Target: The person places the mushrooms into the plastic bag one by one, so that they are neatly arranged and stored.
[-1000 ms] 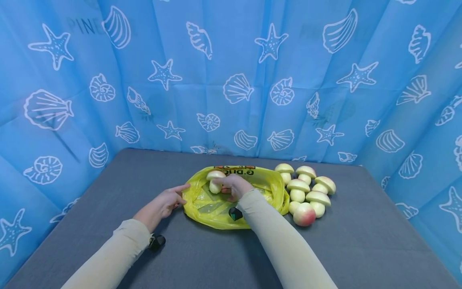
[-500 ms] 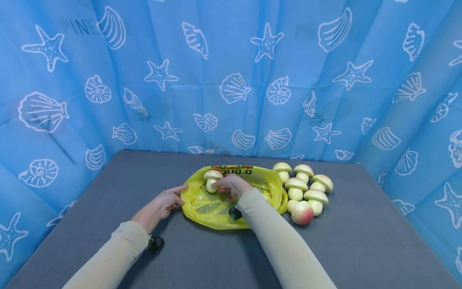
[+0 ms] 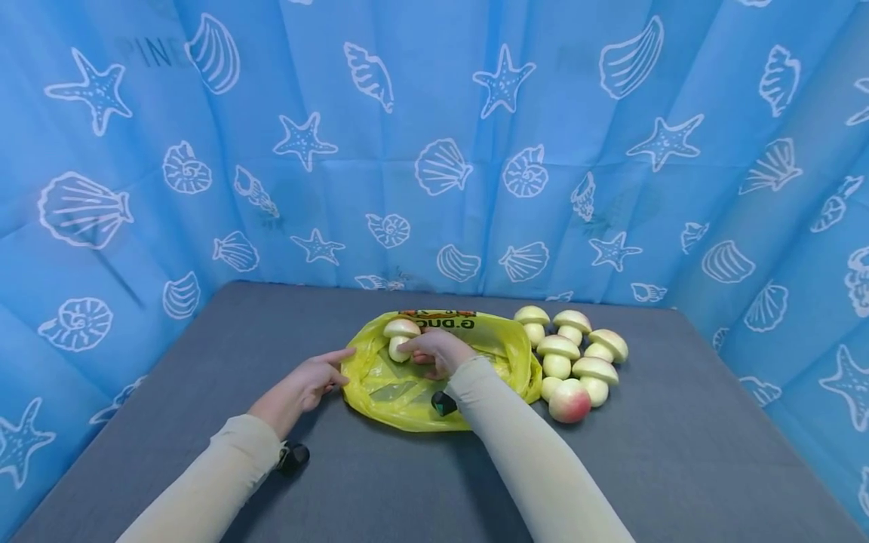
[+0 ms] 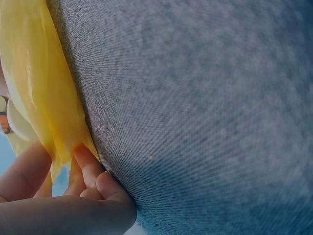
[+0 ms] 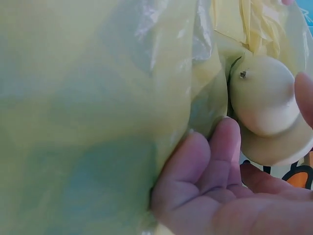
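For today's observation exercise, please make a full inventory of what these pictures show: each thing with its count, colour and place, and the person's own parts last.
curtain: one, blue with white sea motifs, behind the table
table: one, grey, below everything
bag: one, yellow with dark lettering, open on the table
single mushroom-shaped piece: one, cream tinged pink, at the bag's opening
clustered mushroom-shaped pieces: six, cream with pinkish-red patches, right of the bag
wrist devices: two, black, one per wrist
sleeves: two, cream, both arms
left hand: one, bare, at the bag's left edge
right hand: one, bare, beside the single piece's stem
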The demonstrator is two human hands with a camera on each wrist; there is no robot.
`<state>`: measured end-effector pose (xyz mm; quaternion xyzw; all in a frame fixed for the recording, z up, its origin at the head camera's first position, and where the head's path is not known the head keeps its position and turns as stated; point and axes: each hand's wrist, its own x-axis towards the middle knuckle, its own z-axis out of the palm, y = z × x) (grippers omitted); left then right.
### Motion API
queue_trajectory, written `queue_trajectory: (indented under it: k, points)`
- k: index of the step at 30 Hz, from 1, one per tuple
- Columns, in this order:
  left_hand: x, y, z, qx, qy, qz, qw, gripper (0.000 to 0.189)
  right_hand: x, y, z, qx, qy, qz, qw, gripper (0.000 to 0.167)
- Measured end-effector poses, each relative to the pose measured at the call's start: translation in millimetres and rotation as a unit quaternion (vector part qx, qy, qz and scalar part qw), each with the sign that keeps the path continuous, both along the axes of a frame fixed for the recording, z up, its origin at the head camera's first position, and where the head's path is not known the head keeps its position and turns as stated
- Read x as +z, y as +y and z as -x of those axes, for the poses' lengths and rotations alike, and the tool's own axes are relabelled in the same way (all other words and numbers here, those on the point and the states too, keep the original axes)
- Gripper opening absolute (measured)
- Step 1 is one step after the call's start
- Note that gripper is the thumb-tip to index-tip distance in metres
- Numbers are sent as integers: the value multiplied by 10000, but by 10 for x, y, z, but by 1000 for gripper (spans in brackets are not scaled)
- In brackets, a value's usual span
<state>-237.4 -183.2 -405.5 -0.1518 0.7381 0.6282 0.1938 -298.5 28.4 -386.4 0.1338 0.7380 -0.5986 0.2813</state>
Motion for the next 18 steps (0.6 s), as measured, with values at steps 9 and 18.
queue_trajectory:
  k: [9, 18]
  points:
    - [-18, 5, 18, 104, -65, 10, 9999, 65, 0, 19, -24, 100, 86, -64, 9999, 84]
    - [9, -7, 10, 9, -105, -66, 9999, 66, 104, 42, -102, 159, 201, -48, 9997, 81]
